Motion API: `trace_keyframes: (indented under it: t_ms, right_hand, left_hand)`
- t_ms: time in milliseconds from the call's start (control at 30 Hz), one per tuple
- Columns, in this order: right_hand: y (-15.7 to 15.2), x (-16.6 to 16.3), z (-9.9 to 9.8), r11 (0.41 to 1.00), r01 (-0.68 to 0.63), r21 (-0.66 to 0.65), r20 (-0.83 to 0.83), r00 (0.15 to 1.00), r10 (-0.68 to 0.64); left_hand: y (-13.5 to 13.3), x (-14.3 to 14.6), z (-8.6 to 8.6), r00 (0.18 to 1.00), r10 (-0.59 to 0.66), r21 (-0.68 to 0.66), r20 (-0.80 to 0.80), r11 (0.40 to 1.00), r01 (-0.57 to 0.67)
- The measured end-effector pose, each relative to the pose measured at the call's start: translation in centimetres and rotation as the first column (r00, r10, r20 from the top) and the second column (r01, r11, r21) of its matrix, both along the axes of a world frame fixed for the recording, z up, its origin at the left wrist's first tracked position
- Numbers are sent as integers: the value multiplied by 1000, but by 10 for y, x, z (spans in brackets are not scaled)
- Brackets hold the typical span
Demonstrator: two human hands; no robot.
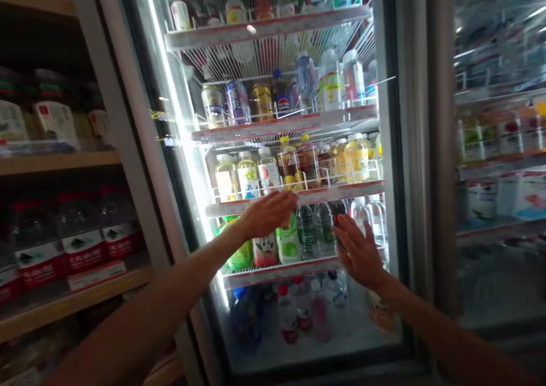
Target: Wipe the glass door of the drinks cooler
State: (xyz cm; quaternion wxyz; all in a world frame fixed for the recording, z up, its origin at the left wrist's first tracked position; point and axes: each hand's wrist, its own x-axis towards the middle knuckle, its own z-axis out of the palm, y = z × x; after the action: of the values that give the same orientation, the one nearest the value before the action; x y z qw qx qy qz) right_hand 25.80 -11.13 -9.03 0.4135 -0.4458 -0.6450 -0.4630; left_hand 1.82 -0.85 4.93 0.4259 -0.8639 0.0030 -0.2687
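I face a lit drinks fridge (392, 147) with several wire shelves of bottles and cans. My left hand (269, 212) reaches to the fourth shelf, fingers stretched forward over the tops of green-labelled bottles (288, 244); it holds nothing I can see. My right hand (360, 252) is spread flat, fingers apart, in front of clear water bottles (326, 227) on the same shelf. Whether it touches glass or bottles I cannot tell.
Above are shelves of juice bottles (298, 161) and cans (236, 102). Bottles stand on the fridge floor (298, 312). Wooden shelving (63, 161) with red-labelled water bottles (81, 241) stands to the left. A second glass-door fridge (499, 147) is on the right.
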Motion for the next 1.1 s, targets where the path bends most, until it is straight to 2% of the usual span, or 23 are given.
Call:
trace_keyframes:
  t_ms: [67, 100, 167, 200, 233, 267, 333, 367, 400, 467, 533, 567, 600, 700, 733, 833, 867, 900, 933, 967, 1033, 1067, 1100]
  right_hand:
    - [-6, 7, 2, 999, 39, 10, -32, 999, -39]
    - [-9, 11, 3, 998, 55, 13, -38, 998, -55]
    - [-16, 18, 7, 997, 79, 15, -40, 996, -78]
    - [-19, 23, 9, 996, 88, 21, -44, 995, -87]
    - [-22, 27, 11, 995, 96, 32, -51, 994, -95]
    - [-25, 32, 12, 994, 104, 43, -61, 993, -101]
    - [-30, 41, 15, 991, 119, 59, -86, 990, -114]
    - [-32, 47, 16, 990, 128, 63, -101, 987, -122]
    - [-35, 52, 16, 988, 138, 63, -117, 985, -130]
    - [-40, 62, 17, 986, 154, 59, -144, 979, -144]
    - [-45, 72, 17, 983, 175, 59, -167, 972, -163]
    - [-47, 76, 17, 980, 187, 61, -177, 969, -174]
    - [-50, 80, 17, 978, 199, 61, -186, 965, -185]
    - [-54, 91, 17, 970, 228, 82, -208, 956, -208]
    - [-55, 94, 18, 968, 235, 89, -211, 954, -212]
    - [-56, 103, 20, 962, 246, 116, -225, 950, -216]
    - [-56, 105, 21, 960, 247, 129, -233, 949, -213]
    - [-55, 107, 22, 959, 246, 143, -241, 948, -207]
    - [-55, 108, 23, 957, 244, 157, -250, 947, -201]
    - [-54, 108, 24, 955, 243, 168, -255, 947, -196]
    - [-51, 106, 26, 956, 239, 172, -258, 947, -191]
    - [-49, 104, 27, 958, 234, 166, -256, 948, -187]
    - [-47, 101, 29, 961, 227, 159, -255, 950, -182]
  left_hand:
    - [-1, 16, -2, 961, 71, -31, 267, 997, -65]
    - [-3, 24, -5, 955, 89, -42, 284, 996, -80]
    - [-6, 40, -12, 999, 37, -1, -9, 999, -37]
    - [-8, 49, -13, 983, 2, 22, -183, 1000, 2]
    - [-10, 58, -12, 960, -18, 35, -278, 999, 29]
    - [-11, 67, -9, 965, -17, 37, -261, 999, 28]
    - [-14, 87, 1, 998, 32, 11, 47, 999, -32]
    - [-15, 97, 6, 977, 56, -9, 205, 998, -56]
    - [-17, 107, 8, 963, 52, -8, 266, 999, -52]
    - [-21, 128, 9, 998, -49, 70, 46, 996, 46]
    - [-25, 148, 7, 955, -126, 133, -267, 977, 166]
    - [-27, 159, 7, 941, -129, 145, -313, 973, 181]
    - [-28, 168, 8, 957, -114, 146, -266, 977, 157]
    - [-34, 196, 12, 999, -45, 98, 18, 994, 43]
    - [-36, 204, 12, 999, -50, 94, -9, 994, 51]
    - [-41, 222, 16, 929, -98, 114, -357, 982, 147]
    - [-41, 225, 22, 909, -98, 113, -405, 981, 156]
    - [-41, 228, 29, 924, -91, 107, -370, 984, 139]
    - [-40, 229, 38, 964, -74, 95, -256, 990, 102]
    - [-39, 228, 47, 994, -49, 75, -96, 996, 57]
    - [-36, 221, 61, 984, -8, 47, 176, 999, 0]
    - [-34, 215, 65, 981, -9, 61, 192, 998, -3]
    - [-32, 207, 67, 994, -26, 93, 109, 996, 15]
